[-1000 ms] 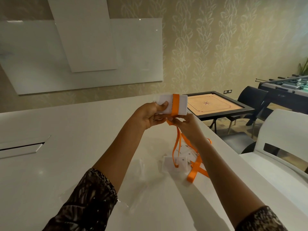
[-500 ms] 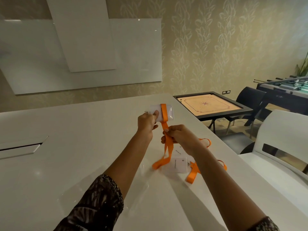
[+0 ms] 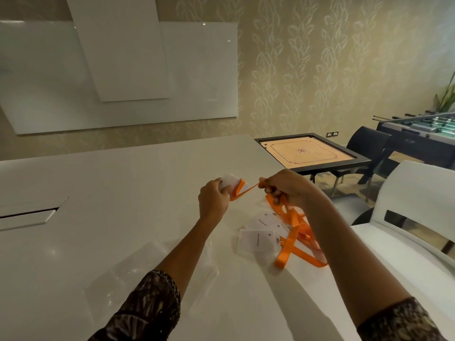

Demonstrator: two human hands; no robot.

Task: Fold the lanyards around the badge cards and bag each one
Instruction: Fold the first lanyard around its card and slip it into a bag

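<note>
My left hand (image 3: 213, 202) grips a white badge card (image 3: 230, 183) above the white table (image 3: 123, 193), with an orange lanyard (image 3: 240, 191) wound around the card. My right hand (image 3: 285, 189) pinches that lanyard's free end, pulled taut to the right of the card. Two more badge cards (image 3: 257, 242) lie flat on the table under my right forearm, their orange lanyards (image 3: 294, 244) tangled beside them. Clear plastic bags (image 3: 147, 274) lie on the table under my left forearm.
A slot with a lid (image 3: 27, 216) is set into the table at the left. A white chair (image 3: 406, 217) stands at the right. Beyond the table's edge are a carrom board table (image 3: 310, 153), dark chairs and a foosball table (image 3: 423, 134).
Both hands have lowered toward the table. The right hand moved out to the right, drawing the hanging lanyard taut from the card. The card in the left hand has tilted.
</note>
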